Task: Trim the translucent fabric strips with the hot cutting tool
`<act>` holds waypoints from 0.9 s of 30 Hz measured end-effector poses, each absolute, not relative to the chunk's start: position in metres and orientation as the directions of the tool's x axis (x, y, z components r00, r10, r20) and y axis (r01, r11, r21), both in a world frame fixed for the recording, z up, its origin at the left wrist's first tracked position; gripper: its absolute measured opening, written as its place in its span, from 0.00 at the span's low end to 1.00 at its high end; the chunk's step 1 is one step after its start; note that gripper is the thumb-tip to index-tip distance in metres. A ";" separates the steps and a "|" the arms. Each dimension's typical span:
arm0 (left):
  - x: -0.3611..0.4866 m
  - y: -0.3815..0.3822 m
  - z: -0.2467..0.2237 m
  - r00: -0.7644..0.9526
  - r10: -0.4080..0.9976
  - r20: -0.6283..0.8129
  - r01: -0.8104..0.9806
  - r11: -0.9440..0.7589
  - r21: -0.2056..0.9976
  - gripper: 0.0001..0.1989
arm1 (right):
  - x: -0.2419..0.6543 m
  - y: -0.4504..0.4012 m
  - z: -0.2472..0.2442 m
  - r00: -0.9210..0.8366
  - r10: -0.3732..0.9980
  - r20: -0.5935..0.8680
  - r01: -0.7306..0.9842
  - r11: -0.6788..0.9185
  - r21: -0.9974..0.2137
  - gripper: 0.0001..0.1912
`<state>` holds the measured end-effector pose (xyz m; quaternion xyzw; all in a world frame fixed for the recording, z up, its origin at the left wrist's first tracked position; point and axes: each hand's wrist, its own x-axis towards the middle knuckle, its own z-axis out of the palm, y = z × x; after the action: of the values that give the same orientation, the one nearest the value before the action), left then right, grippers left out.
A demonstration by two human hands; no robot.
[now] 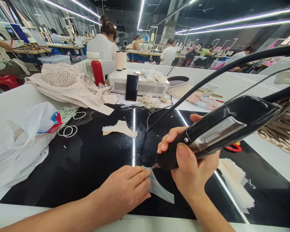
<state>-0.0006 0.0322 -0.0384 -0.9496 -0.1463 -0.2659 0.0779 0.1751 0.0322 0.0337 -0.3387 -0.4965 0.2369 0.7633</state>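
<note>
My left hand [125, 190] lies palm down, fingers together, pressing a small grey-white curved fabric piece [160, 188] onto the glossy black mat [87, 164]. In my right hand [192, 167] is a black handheld tool [217, 132] with a silver panel and a thick cable. Its tip is at the upper end of the fabric, close to my left fingertips. Farther back on the mat sits a cream fabric piece [119, 129]. A stack of pale cut pieces [236, 183] lies to the right of my right hand.
White plastic bag [21, 141] and pale elastic loops [69, 130] at left. Behind: beige garments [62, 87], red bottle [97, 72], phone [131, 87], white vented box [145, 86]. Red-handled scissors [234, 147] lie at right. The tool's cable arches overhead. Other people sit farther off.
</note>
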 end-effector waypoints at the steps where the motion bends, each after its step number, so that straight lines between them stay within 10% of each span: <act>1: -0.001 0.032 -0.038 0.816 0.234 0.529 0.317 -0.946 -0.072 0.13 | 0.175 0.033 0.034 0.401 0.700 0.591 -0.038 0.657 -0.753 0.23; 27: 0.001 0.032 -0.040 0.800 0.238 0.551 0.315 -0.948 -0.048 0.12 | 0.166 0.040 0.031 0.391 0.742 0.544 -0.167 0.639 -0.751 0.26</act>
<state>0.0014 0.0323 -0.0405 -0.9461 -0.1460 -0.2807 0.0685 0.1664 0.0399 0.0314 -0.3077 -0.4674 0.2933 0.7751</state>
